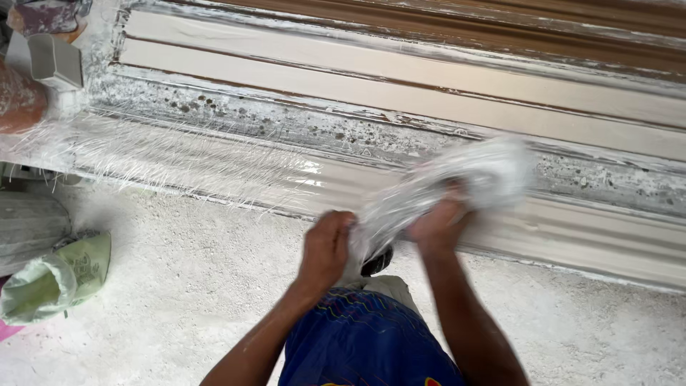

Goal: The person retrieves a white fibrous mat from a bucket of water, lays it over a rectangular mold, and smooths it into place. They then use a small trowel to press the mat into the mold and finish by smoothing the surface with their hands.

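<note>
- Nearest, at the bottom edge of the view, is the person's blue patterned garment [364, 343], with both forearms reaching up and out from it.
- The left hand [326, 246] is clenched around the lower end of a wad of white glass-fibre strands [443, 189]; the fingers are wrapped tight on it.
- The right hand [437, 225] grips the same wad further up, just beside the left, with its fingers closed on the fibre. The wad is blurred, so its exact shape is hard to tell.
- The bundle hangs in the air above the near edge of the long white mould [586, 236], over the dusty floor [179, 300].
- To the left on the floor lies a pale green sack [57, 279], well apart from the hands.
- Further off, loose fibre strands [186, 161] lie spread along the mould's wet channel, towards its left end.
- Farthest, the mould's ribbed cream and brown profile [429, 64] runs across the top.
</note>
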